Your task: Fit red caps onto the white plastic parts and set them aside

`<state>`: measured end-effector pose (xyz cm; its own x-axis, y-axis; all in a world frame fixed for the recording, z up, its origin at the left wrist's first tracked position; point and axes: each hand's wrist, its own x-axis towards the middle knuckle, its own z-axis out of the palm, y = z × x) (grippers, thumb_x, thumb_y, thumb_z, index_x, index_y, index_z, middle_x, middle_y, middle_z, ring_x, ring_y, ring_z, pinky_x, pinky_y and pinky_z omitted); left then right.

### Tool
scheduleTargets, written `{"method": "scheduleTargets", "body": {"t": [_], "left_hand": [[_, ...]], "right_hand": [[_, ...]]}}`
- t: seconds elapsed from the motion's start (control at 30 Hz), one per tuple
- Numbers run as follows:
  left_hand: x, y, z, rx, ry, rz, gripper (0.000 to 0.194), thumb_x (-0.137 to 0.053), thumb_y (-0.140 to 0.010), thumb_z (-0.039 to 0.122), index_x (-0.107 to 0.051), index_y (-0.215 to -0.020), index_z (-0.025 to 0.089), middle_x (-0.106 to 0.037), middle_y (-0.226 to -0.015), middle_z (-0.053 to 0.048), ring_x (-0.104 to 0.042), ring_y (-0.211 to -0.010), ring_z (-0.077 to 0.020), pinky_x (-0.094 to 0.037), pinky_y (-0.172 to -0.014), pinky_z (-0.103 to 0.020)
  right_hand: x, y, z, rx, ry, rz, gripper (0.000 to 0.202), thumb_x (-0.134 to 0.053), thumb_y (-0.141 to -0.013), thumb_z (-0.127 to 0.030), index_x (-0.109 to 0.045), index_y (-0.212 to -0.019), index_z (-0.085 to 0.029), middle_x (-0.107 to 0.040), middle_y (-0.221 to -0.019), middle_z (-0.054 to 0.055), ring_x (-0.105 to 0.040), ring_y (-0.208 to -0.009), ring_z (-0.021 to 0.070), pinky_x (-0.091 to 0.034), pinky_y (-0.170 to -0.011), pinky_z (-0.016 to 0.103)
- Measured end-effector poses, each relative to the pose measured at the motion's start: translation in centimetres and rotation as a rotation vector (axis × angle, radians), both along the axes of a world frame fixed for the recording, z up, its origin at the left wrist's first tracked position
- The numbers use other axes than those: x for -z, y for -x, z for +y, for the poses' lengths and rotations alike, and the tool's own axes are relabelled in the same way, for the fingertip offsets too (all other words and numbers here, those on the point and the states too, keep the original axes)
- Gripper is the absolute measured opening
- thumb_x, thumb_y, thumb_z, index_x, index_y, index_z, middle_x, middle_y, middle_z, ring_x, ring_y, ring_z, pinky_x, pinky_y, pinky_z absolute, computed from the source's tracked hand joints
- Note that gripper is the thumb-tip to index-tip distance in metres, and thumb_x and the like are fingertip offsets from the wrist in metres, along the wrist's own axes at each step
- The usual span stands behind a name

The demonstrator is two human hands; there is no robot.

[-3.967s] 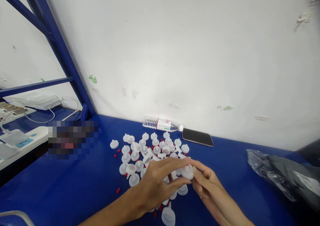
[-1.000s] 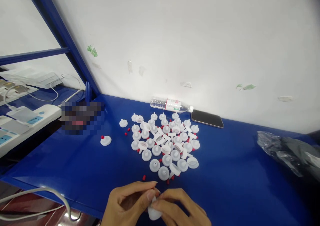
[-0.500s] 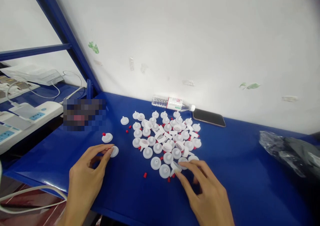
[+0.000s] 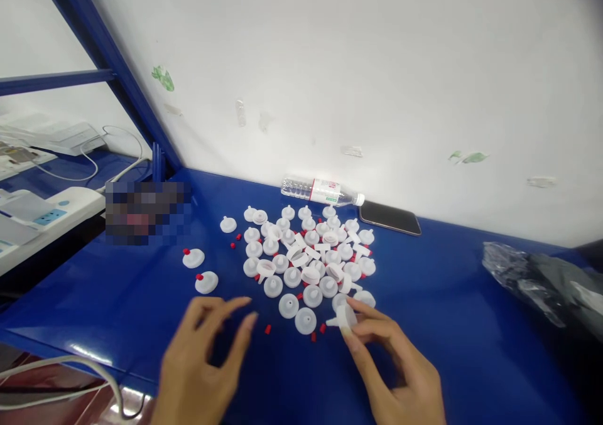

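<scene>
Right hand (image 4: 393, 362) pinches one white plastic cap (image 4: 347, 316) between thumb and fingertips at the near edge of the pile of white caps (image 4: 308, 258) on the blue desk (image 4: 447, 299). Left hand (image 4: 202, 356) hovers empty, fingers spread; half a second ago it was setting down a capped piece (image 4: 206, 282), which now lies beside another (image 4: 193, 258), so two finished ones sit apart. A loose red plug (image 4: 267, 329) lies just ahead. Both wrists are cut off below; the cap's underside is hard to make out.

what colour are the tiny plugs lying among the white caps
Red plugs, seen best in the head view, scattered among the white caps.
</scene>
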<state>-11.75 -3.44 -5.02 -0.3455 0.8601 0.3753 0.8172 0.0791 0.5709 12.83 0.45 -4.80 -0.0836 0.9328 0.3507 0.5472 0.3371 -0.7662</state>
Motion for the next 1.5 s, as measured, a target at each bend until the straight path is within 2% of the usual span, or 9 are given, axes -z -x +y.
{"method": "scheduleTargets", "body": {"t": [0.2, 0.33, 0.5, 0.63, 0.8, 0.97, 1.1, 1.3, 1.5], "left_hand": [[1.3, -2.3, 0.1, 0.182, -0.042, 0.012, 0.029, -0.052, -0.100, 0.039, -0.078, -0.093, 0.028, -0.071, -0.092, -0.002, -0.072, -0.079, -0.0141, -0.057, -0.069, -0.021], [0.1, -1.4, 0.4, 0.133, 0.066, -0.196, 0.027, -0.058, -0.095, 0.046, -0.078, -0.090, 0.028, -0.075, -0.088, 0.000, -0.072, -0.072, -0.0133, -0.057, -0.066, -0.019], [-2.6, -1.6, 1.1, 0.143, 0.244, -0.588, 0.037, -0.061, -0.089, 0.055, -0.079, -0.089, 0.022, -0.070, -0.072, -0.001, -0.061, -0.053, -0.0118, -0.051, -0.050, -0.020], [-3.1, -2.5, 1.6, 0.185, 0.286, -0.727, 0.039, -0.062, -0.089, 0.056, -0.077, -0.088, 0.020, -0.066, -0.063, 0.000, -0.060, -0.052, -0.0124, -0.051, -0.051, -0.021], [-2.2, -4.3, -0.4, 0.204, 0.161, -0.443, 0.022, -0.060, -0.095, 0.042, -0.076, -0.098, 0.027, -0.072, -0.084, -0.001, -0.066, -0.069, -0.0138, -0.053, -0.059, -0.020], [0.3, -6.3, -3.3, 0.483, 0.101, -0.066, 0.022, -0.070, -0.090, 0.035, -0.070, -0.111, 0.028, -0.069, -0.096, -0.004, -0.066, -0.080, -0.0177, -0.058, -0.073, -0.027], [2.2, -6.7, -3.5, 0.545, 0.053, 0.176, 0.013, -0.059, -0.098, 0.027, -0.065, -0.108, 0.023, -0.065, -0.086, -0.004, -0.062, -0.072, -0.0180, -0.055, -0.066, -0.030], [1.0, -6.4, -0.7, 0.552, 0.094, 0.260, 0.019, -0.046, -0.104, 0.025, -0.057, -0.089, 0.023, -0.064, -0.072, 0.002, -0.065, -0.058, -0.0173, -0.043, -0.052, -0.030], [0.7, -6.4, 0.7, 0.528, 0.151, 0.208, 0.015, -0.047, -0.103, 0.024, -0.058, -0.093, 0.021, -0.068, -0.070, 0.002, -0.068, -0.058, -0.0180, -0.033, -0.050, -0.029]], "right_hand": [[0.5, 2.5, -1.7, 0.093, 0.150, 0.292, 0.025, -0.071, -0.092, -0.036, -0.067, -0.112, -0.022, -0.075, -0.110, 0.010, -0.075, -0.097, 0.0244, -0.064, -0.082, 0.033], [0.6, 3.1, -2.1, 0.016, 0.114, 0.337, 0.038, -0.066, -0.096, -0.031, -0.063, -0.133, -0.024, -0.070, -0.114, 0.009, -0.073, -0.097, 0.0211, -0.065, -0.081, 0.029], [0.9, 3.3, -2.6, -0.021, 0.099, 0.318, 0.028, -0.065, -0.096, -0.036, -0.073, -0.122, -0.030, -0.068, -0.115, 0.006, -0.073, -0.090, 0.0171, -0.063, -0.079, 0.023], [0.9, 3.5, -2.8, -0.024, 0.051, 0.316, 0.021, -0.071, -0.093, -0.039, -0.076, -0.111, -0.029, -0.071, -0.107, 0.004, -0.073, -0.086, 0.0178, -0.062, -0.075, 0.024], [0.7, 2.8, -2.5, 0.024, -0.013, 0.200, 0.019, -0.073, -0.092, -0.030, -0.071, -0.110, -0.026, -0.072, -0.104, 0.005, -0.069, -0.082, 0.0176, -0.060, -0.074, 0.026], [0.5, 1.9, -2.6, 0.078, -0.015, 0.132, 0.021, -0.069, -0.094, -0.026, -0.067, -0.115, -0.023, -0.071, -0.100, 0.005, -0.068, -0.073, 0.0151, -0.058, -0.064, 0.025], [0.4, 1.8, -2.7, 0.087, 0.085, 0.161, 0.020, -0.068, -0.095, -0.029, -0.066, -0.114, -0.025, -0.072, -0.097, 0.003, -0.068, -0.071, 0.0142, -0.058, -0.064, 0.026], [0.4, 1.9, -2.6, 0.067, 0.119, 0.193, 0.019, -0.067, -0.095, -0.029, -0.066, -0.114, -0.026, -0.073, -0.095, 0.001, -0.068, -0.069, 0.0130, -0.057, -0.064, 0.025], [0.3, 1.8, -2.6, 0.050, 0.120, 0.206, 0.019, -0.067, -0.095, -0.029, -0.066, -0.114, -0.027, -0.073, -0.095, 0.000, -0.067, -0.068, 0.0118, -0.056, -0.063, 0.024]]}}
